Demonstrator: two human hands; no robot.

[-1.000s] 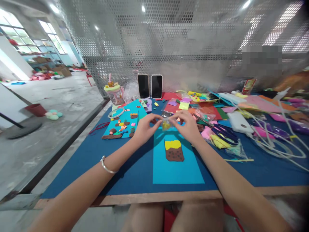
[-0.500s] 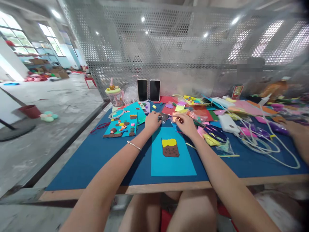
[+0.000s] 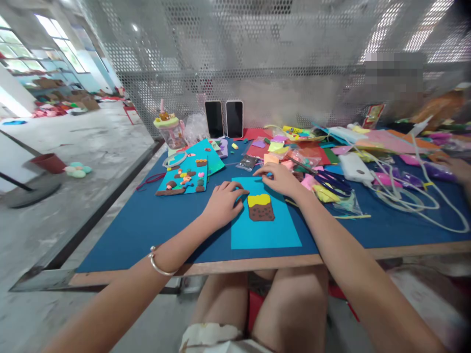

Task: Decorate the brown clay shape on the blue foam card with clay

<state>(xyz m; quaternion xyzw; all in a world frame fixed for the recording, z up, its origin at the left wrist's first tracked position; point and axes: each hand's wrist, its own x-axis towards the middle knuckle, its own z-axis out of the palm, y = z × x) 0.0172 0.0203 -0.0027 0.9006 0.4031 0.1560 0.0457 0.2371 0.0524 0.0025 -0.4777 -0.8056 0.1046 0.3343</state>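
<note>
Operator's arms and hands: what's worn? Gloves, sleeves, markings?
Both forearms are bare, with no sleeves in view. The left hand and right hand are ungloved. A thin silver-coloured bangle with a small ball tip circles the left wrist; none shows on the right. No markings or cables visible on either.

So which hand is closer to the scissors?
Right: the right hand is just left of the scissors; the left hand is farther left, by the blue paper.

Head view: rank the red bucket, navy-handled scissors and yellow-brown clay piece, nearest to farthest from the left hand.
1. Yellow-brown clay piece: just right of the left hand.
2. Navy-handled scissors: farther right.
3. Red bucket: far left, on floor.
</note>
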